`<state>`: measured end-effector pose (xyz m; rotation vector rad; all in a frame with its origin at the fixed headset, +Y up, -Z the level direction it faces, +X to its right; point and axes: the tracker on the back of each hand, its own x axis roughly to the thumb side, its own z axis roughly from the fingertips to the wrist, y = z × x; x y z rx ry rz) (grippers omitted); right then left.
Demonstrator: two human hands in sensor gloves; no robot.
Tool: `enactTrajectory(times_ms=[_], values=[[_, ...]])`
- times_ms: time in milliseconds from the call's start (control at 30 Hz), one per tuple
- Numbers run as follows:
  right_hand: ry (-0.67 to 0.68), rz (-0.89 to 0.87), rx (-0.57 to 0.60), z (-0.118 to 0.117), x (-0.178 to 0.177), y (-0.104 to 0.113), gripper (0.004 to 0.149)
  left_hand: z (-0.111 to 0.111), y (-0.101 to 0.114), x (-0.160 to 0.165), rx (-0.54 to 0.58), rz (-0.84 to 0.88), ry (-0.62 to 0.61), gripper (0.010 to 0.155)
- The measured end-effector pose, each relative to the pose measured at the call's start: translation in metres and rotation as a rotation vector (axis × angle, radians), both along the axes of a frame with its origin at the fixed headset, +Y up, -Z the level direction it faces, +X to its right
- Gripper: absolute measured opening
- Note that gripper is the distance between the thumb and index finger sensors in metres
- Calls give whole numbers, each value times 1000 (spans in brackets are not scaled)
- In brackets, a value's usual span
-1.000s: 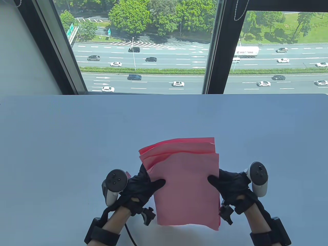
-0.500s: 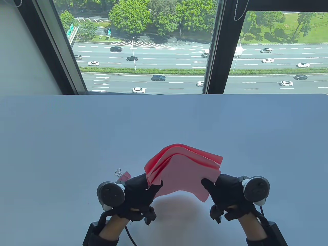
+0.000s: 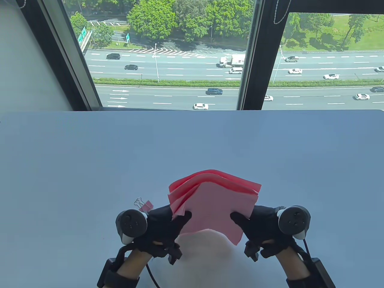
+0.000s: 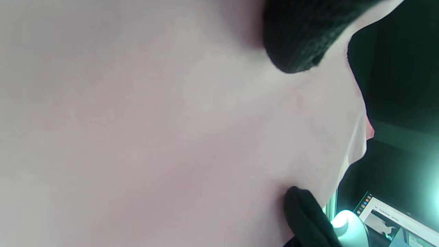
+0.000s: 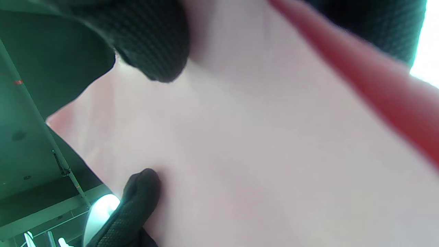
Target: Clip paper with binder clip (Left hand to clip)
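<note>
A stack of pink paper sheets point(image 3: 214, 199) is held up off the white table point(image 3: 90, 156), its far edge fanned and bowed. My left hand point(image 3: 169, 220) grips the stack's left side, thumb on the near face. My right hand point(image 3: 252, 226) grips its right side the same way. A pink binder clip point(image 3: 145, 205) with silver wire handles lies on the table just behind my left hand. In the left wrist view the paper point(image 4: 154, 130) fills the frame under a gloved fingertip point(image 4: 298, 41). In the right wrist view the paper point(image 5: 257, 154) fills the frame too.
The table's far edge meets a large window point(image 3: 168, 60) with dark frames. The paper's shadow falls on the table between my wrists. Cables run from both wrists off the bottom edge.
The stack went from upright on its edge to tilted back and lifted. Both hands dropped lower and turned, which uncovered the binder clip behind my left hand.
</note>
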<state>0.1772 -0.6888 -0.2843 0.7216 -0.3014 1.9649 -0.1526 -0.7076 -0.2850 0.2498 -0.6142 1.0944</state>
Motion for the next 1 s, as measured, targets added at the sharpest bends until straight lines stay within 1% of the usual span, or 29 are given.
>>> enactTrajectory(times_ms=[67,100,167,200,267,333,433,533,600,633,700,733,767,800,833,900,967,1000], values=[[4,57,-42,-5,1,-7,49,-5,-6,-1,-46,-60,12,52],[11,78,-67,-7,2,-12,49,-8,-12,-2,-70,-45,5,52],[24,63,-80,-9,3,-15,49,-9,-15,-3,-104,26,-18,51],[31,55,-83,-9,3,-13,48,-8,-14,-3,-102,36,-29,51],[26,78,-80,-8,1,-11,48,-7,-11,-1,-70,-3,-20,51],[30,127,-102,-9,0,-14,48,-9,-15,0,-86,-39,-18,52],[34,91,-96,-9,1,-15,47,-10,-17,-2,-101,15,-29,53],[21,58,-59,-6,3,-5,45,-3,-6,-3,-44,67,-20,60],[32,40,-69,-5,5,-3,44,-2,-3,-4,-43,106,-18,65],[35,36,-73,-6,5,-3,43,-3,-3,-6,-64,112,-25,68],[49,59,-101,-8,5,-5,43,-8,-8,-7,-146,79,-39,76],[61,88,-127,-9,4,-8,44,-11,-13,-7,-232,32,-69,79],[66,105,-134,-9,4,-10,44,-12,-17,-7,-273,8,-106,74],[63,117,-134,-10,2,-12,44,-14,-21,-5,-286,4,-118,67],[63,123,-134,-10,2,-14,46,-14,-23,-4,-289,-2,-127,63],[63,109,-120,-8,1,-12,47,-10,-18,0,-228,24,-128,58],[46,104,-83,-5,-1,-7,47,-3,-8,5,-141,25,-113,56],[38,102,-78,-4,-2,-7,47,-2,-7,6,-127,15,-112,55]])
